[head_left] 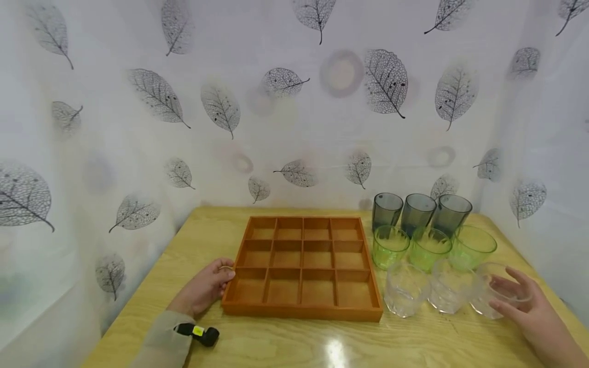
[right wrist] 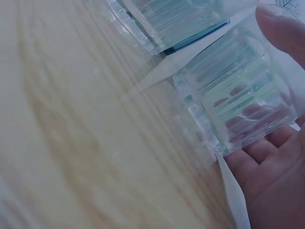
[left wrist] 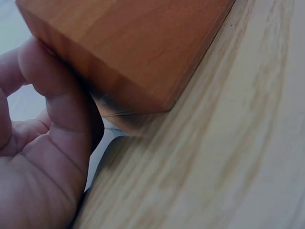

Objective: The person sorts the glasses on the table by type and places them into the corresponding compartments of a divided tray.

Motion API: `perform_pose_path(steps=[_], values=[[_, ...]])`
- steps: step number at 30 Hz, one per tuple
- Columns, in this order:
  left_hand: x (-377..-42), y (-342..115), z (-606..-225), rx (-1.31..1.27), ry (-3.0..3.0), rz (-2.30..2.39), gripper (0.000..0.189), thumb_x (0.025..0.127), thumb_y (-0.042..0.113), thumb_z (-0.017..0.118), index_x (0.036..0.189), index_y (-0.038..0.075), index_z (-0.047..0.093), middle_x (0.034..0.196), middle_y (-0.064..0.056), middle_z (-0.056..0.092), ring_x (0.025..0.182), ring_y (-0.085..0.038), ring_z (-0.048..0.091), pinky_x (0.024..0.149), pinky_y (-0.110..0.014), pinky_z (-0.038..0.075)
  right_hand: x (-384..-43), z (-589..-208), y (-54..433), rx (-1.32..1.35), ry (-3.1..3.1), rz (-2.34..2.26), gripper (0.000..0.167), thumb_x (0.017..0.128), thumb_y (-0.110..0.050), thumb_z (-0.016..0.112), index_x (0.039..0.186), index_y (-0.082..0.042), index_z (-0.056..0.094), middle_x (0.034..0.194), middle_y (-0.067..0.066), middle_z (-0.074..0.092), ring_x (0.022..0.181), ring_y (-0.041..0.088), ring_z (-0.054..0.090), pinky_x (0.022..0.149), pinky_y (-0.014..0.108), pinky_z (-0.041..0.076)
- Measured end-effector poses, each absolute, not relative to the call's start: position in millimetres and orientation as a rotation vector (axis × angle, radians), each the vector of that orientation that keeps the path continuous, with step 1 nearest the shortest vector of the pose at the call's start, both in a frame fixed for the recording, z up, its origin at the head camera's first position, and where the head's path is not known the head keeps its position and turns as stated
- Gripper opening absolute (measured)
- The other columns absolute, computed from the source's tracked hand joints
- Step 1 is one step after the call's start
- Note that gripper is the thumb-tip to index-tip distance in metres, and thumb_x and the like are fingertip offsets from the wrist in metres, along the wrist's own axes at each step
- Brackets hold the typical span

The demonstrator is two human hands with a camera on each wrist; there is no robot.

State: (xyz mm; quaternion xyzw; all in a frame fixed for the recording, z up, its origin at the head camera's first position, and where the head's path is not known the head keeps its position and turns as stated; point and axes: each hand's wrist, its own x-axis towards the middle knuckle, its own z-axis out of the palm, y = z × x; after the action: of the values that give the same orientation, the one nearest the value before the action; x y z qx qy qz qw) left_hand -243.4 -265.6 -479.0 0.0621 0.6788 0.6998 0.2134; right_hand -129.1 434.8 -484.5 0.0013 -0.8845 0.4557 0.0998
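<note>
Yellow wood grain spreads across the near part of the surface, where a bright patch of light shines. A black strap sits on the left wrist. The left hand has its grip clamped on the left wall of the brown tray, which lies flat and is split into twelve compartments. To the right, the right hand has thumb and fingers curled round the rightmost clear glass; its base is on the surface or barely above it, I cannot tell which.

The step in hand looks like taking hold of this glass while steadying the tray. A lift would call for an even squeeze on the smooth sides and care not to knock the neighbouring clear glass.

Behind the row of three clear glasses stand three green glasses, then three dark grey glasses. A pale curtain printed with dark leaves closes off the far side and both flanks.
</note>
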Motion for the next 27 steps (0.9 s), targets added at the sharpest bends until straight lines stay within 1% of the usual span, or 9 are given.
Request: perform_pose_path(steps=[6,8,10,13,16,19,21,24,27], values=[[-243.5,-264.9,-477.6,0.19,1.909,1.923,0.028,0.105,0.014,0.056,0.126,0.005,0.039,0.092,0.001,0.053,0.068,-0.011,0.045,0.06,-0.024,0.041,-127.0,-483.2,433.5,0.017,-2.574,1.333,0.085,0.1,-0.012,0.065,0.163,-0.025,0.009,0.124,-0.037,0.042,0.102,-0.022,0.047,0.07,0.011,0.047],[-243.0,-265.4,-477.4,0.194,1.904,1.926,0.026,0.105,0.015,0.056,0.124,0.006,0.04,0.092,0.001,0.053,0.068,-0.011,0.045,0.059,-0.024,0.041,-126.9,-482.1,432.9,0.04,-2.565,1.344,0.085,0.1,-0.01,0.064,0.162,-0.027,0.009,0.125,-0.036,0.043,0.104,-0.023,0.047,0.071,0.011,0.048],[-242.5,-265.8,-477.7,0.197,1.902,1.925,0.024,0.105,0.016,0.056,0.123,0.007,0.041,0.092,0.001,0.052,0.067,-0.011,0.045,0.059,-0.024,0.041,-126.9,-480.3,432.4,0.064,-2.553,1.347,0.086,0.1,-0.006,0.064,0.162,-0.026,0.009,0.125,-0.037,0.042,0.105,-0.023,0.047,0.07,0.013,0.049],[-241.8,-266.6,-480.1,0.185,1.906,1.927,0.024,0.106,0.017,0.055,0.123,0.008,0.041,0.092,0.001,0.052,0.068,-0.011,0.045,0.059,-0.025,0.041,-127.6,-475.7,433.1,0.105,-2.539,1.337,0.086,0.099,-0.002,0.064,0.163,-0.023,0.009,0.128,-0.035,0.043,0.107,-0.023,0.046,0.07,0.013,0.05],[-240.0,-268.6,-482.3,0.162,1.905,1.939,0.024,0.106,0.016,0.056,0.123,0.008,0.041,0.091,0.001,0.051,0.068,-0.011,0.045,0.059,-0.025,0.041,-129.6,-466.1,431.3,0.108,-2.548,1.313,0.088,0.099,-0.003,0.064,0.163,-0.021,0.007,0.134,-0.032,0.041,0.108,-0.024,0.044,0.071,0.012,0.049],[-239.1,-270.1,-483.0,0.148,1.906,1.943,0.024,0.106,0.016,0.055,0.124,0.008,0.04,0.091,0.0,0.051,0.068,-0.012,0.045,0.059,-0.025,0.041,-129.4,-453.9,429.2,0.067,-2.538,1.301,0.088,0.1,-0.005,0.064,0.163,-0.021,0.005,0.135,-0.03,0.041,0.107,-0.024,0.042,0.072,0.009,0.047],[-239.9,-269.7,-482.4,0.157,1.905,1.943,0.025,0.106,0.015,0.055,0.124,0.008,0.041,0.092,0.0,0.051,0.069,-0.012,0.046,0.06,-0.025,0.041,-128.9,-446.2,428.4,0.047,-2.509,1.307,0.089,0.099,-0.003,0.064,0.163,-0.021,0.005,0.135,-0.029,0.041,0.106,-0.022,0.042,0.071,0.008,0.045],[-241.4,-267.9,-480.6,0.177,1.904,1.938,0.026,0.106,0.016,0.055,0.126,0.007,0.04,0.094,0.0,0.052,0.069,-0.012,0.045,0.06,-0.025,0.041,-129.4,-436.4,431.3,0.054,-2.463,1.31,0.089,0.098,0.002,0.063,0.163,-0.021,0.006,0.142,-0.022,0.039,0.109,-0.02,0.042,0.074,0.006,0.044],[-241.9,-266.2,-479.3,0.185,1.898,1.941,0.028,0.106,0.017,0.055,0.127,0.005,0.04,0.095,0.0,0.053,0.069,-0.012,0.045,0.06,-0.025,0.041,-132.4,-426.7,432.5,0.069,-2.446,1.296,0.09,0.099,0.003,0.061,0.163,-0.024,0.004,0.155,-0.014,0.031,0.12,-0.016,0.039,0.077,0.004,0.042]])
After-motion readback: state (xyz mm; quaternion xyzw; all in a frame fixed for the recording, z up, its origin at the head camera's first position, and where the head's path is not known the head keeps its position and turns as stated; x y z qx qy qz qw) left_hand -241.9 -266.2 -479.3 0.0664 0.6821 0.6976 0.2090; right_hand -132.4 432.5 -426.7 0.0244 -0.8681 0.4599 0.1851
